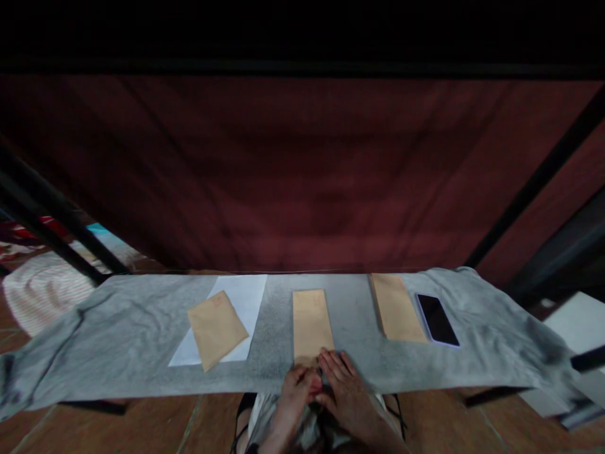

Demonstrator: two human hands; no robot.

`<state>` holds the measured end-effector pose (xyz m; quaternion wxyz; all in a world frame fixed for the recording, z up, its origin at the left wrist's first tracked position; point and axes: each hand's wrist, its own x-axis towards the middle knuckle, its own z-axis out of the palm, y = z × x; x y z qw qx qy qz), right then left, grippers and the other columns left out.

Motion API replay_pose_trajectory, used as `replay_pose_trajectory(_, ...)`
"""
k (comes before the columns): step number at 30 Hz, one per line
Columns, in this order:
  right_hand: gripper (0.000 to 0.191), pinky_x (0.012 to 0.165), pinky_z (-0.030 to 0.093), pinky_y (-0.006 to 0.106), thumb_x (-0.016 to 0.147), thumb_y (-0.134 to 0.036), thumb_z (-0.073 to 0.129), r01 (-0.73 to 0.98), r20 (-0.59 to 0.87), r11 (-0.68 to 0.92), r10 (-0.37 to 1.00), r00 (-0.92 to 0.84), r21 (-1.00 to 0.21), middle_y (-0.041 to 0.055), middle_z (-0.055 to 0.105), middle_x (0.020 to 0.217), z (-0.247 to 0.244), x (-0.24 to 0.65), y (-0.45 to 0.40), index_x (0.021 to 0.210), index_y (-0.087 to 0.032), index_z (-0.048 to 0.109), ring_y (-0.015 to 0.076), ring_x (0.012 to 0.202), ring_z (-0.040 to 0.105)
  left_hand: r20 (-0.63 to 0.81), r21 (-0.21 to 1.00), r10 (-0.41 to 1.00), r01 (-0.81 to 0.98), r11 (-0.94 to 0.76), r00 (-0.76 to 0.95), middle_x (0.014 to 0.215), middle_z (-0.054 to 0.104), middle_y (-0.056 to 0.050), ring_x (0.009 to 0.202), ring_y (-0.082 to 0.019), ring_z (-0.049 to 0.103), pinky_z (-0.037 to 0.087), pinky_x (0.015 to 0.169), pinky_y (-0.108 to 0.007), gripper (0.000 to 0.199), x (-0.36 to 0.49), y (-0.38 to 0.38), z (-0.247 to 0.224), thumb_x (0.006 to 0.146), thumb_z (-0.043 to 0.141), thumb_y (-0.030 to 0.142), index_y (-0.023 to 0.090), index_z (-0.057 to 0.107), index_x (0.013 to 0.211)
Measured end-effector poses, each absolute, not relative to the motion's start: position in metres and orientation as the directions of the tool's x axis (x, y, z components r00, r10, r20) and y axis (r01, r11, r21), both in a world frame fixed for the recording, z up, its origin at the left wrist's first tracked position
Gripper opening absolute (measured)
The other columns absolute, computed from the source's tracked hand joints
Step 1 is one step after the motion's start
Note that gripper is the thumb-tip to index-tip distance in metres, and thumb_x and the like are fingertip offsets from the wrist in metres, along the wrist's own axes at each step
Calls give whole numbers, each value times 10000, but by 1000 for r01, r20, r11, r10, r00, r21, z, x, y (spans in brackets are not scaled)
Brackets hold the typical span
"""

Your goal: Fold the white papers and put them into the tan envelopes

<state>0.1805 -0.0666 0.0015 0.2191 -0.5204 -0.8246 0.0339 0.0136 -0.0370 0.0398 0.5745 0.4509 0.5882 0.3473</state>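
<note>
A tan paper envelope point(312, 321) lies upright in the middle of a grey cloth, its near end under my fingers. My left hand point(297, 394) is closed at its lower left edge, fingers curled together; what they pinch is too small to make out. My right hand point(344, 391) rests on the lower right corner with its fingers stretched out. Another tan envelope point(217, 328) lies tilted on a white paper sheet point(255, 299) at the left. To the right is a stack of tan envelopes point(397, 309).
A phone point(438, 320) with a dark screen lies right of the stack. The grey cloth point(142, 328) covers the narrow table. Beyond it hangs a dark red curtain point(302, 176) between black metal bars. A white object point(576, 321) stands at the far right.
</note>
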Motion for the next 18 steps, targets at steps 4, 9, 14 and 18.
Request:
replay_pose_trajectory(4,558,1213,347,484,1034,-344,487,853,352,459,863,-362,-249,66,466,1562,-6,180,-68,1561,-215,358,221,1457,414,27,878,980,465,-118,198,1062,765,-117,1028,-249,712,562,974,-429,419,17,-32,44,966,438,494,213,746,1011)
replay_pose_trajectory(9,511,1240,287,506,1006,-304,529,868,384,423,870,-308,-262,63,559,1493,-11,174,-69,1507,-234,458,230,1431,450,192,376,884,800,-467,426,1562,466,-155,1480,-277,378,351,1192,-541,535,43,12,25,1024,368,385,145,471,1491)
replay_pose_trajectory(14,527,1220,327,474,984,-333,561,867,375,428,870,-320,-254,86,556,1493,-6,176,-67,1491,-206,487,249,1408,479,82,192,869,848,-494,488,1632,369,-90,1532,-274,263,243,1230,-543,556,55,67,15,1041,331,457,236,400,1547)
replay_pose_trajectory(18,597,1221,319,476,986,-287,546,861,394,447,856,-334,-243,69,462,1569,0,177,-69,1557,-249,373,239,1445,429,74,150,877,864,-480,475,1649,339,-60,1539,-292,236,199,1220,-598,541,56,103,20,1037,335,431,294,375,1559)
